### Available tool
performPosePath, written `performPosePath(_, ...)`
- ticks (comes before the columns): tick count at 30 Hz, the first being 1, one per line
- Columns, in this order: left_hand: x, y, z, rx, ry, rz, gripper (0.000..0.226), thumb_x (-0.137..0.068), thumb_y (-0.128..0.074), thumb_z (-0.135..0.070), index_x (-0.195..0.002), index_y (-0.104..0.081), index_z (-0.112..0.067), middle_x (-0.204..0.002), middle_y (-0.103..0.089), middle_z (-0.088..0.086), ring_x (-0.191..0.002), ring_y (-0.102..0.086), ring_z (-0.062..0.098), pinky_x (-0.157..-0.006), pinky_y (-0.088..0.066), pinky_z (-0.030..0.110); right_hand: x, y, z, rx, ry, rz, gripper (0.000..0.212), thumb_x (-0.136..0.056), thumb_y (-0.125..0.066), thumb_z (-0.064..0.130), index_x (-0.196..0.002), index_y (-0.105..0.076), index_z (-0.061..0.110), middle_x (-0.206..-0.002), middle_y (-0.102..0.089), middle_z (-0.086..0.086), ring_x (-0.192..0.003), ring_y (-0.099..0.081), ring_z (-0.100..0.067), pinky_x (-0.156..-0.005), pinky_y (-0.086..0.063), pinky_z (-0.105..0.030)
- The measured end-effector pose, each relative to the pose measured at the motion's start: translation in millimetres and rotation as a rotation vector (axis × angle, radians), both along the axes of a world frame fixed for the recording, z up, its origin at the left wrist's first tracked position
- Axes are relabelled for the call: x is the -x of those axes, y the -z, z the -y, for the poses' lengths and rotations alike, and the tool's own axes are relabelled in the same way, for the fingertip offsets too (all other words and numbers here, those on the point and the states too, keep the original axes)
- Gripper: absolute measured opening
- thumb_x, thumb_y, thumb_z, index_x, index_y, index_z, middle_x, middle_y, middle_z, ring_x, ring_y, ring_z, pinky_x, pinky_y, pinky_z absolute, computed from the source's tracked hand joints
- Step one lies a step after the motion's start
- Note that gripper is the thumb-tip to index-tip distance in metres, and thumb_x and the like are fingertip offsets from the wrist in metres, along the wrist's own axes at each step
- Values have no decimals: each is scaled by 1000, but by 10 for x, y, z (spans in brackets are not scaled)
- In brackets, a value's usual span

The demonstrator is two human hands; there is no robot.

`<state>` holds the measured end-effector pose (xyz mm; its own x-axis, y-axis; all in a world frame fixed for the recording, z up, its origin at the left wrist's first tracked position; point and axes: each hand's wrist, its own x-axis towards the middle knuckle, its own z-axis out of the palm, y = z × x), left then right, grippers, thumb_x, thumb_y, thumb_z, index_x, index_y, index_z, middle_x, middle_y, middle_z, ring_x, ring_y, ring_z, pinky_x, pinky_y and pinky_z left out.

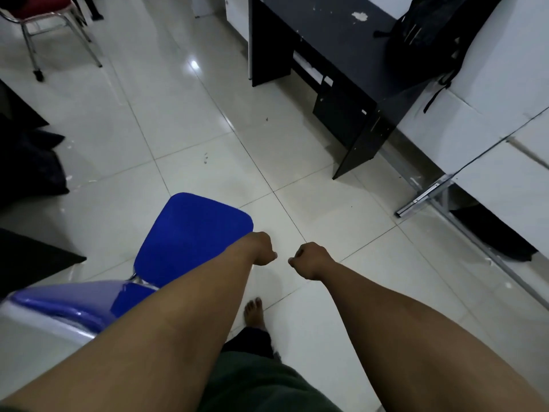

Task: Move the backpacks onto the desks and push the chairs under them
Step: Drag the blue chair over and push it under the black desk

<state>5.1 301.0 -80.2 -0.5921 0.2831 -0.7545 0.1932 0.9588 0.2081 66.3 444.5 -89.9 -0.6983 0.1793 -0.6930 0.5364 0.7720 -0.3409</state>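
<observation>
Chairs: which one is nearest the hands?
The blue chair, right beside the left hand. The red chair stands far off across the floor.

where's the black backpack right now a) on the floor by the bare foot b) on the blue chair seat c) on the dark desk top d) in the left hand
c, the black backpack sits on the dark desk top, with the blue chair seat bare.
</observation>
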Motion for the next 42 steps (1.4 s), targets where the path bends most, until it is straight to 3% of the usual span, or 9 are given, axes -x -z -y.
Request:
performPosePath(5, -454, 14, 302, 15, 65, 38, 43, -101, -44, -38, -122, -59, -3, -123, -62, 12, -100, -58, 19, -87, -47, 30, -433, -17, 297, 23, 8, 11, 34, -95, -59, 33, -113, -63, 4, -110, -68, -13, -103, -64, -27, -87, -52, -34)
performPosePath(11, -655, 57, 611, -5, 66, 52, 41, -102, -42, -33, -109, -62, 3, -120, -64, 18, -90, -54, 20, -91, -48, 34, -726, -3, 581, 5, 43, 16, 34, -94, -59, 32, -113, -63, 4, -111, -68, -12, -104, -63, -26, -86, -51, -33)
performPosePath(17, -556, 84, 1265, -58, 101, 48, 38, -101, -46, -34, -123, -59, -6, -125, -60, 10, -111, -58, 24, -97, -49, 35, -711, 58, 1126, -12, 124, 41, 33, -93, -59, 31, -109, -63, 3, -105, -70, -15, -98, -66, -27, -82, -54, -32)
performPosePath(22, -341, 208, 2111, -10, 194, 101, 38, -99, -49, -38, -122, -60, -11, -125, -60, 7, -110, -58, 23, -94, -48, 34, -510, 55, 1971, 52, 171, 30, 29, -94, -59, 32, -102, -65, 4, -92, -67, -10, -91, -67, -27, -67, -47, -26)
performPosePath(28, -95, 449, 3270, 130, 204, 184, 54, -91, -50, -56, -126, -58, -16, -130, -57, 6, -109, -55, 22, -93, -44, 35, -274, 57, 3046, 123, 98, 97, 35, -91, -63, 39, -107, -66, 8, -95, -64, -8, -86, -61, -23, -79, -54, -37)
performPosePath(34, -91, 398, 3652, -47, 169, 211, 52, -89, -43, -65, -120, -65, -30, -128, -59, -2, -111, -55, 19, -95, -42, 34, -185, 66, 3367, 64, -25, 234, 35, -80, -70, 41, -99, -66, 12, -100, -68, -12, -86, -67, -25, -79, -57, -38)
performPosePath(38, -167, 247, 3769, -303, 100, 65, 40, -83, -55, -60, -95, -75, -27, -96, -72, -8, -90, -63, 12, -87, -52, 34, -111, 98, 3383, 52, -11, 247, 27, -76, -74, 40, -84, -64, 15, -84, -62, -5, -70, -56, -16, -59, -48, -29)
performPosePath(40, -210, 158, 3785, -374, 136, -86, 46, -80, -54, -63, -82, -74, -22, -75, -70, -4, -74, -62, 13, -75, -55, 34, -100, 151, 3419, 50, 17, 254, 26, -77, -73, 38, -83, -60, 16, -86, -58, -4, -71, -53, -16, -61, -45, -29)
performPosePath(42, -216, 87, 3831, -391, 196, -181, 52, -76, -50, -69, -81, -74, -23, -72, -70, -5, -70, -61, 11, -70, -55, 31, -94, 229, 3513, 16, 18, 259, 26, -81, -67, 38, -91, -58, 16, -94, -59, -5, -80, -56, -19, -70, -48, -31)
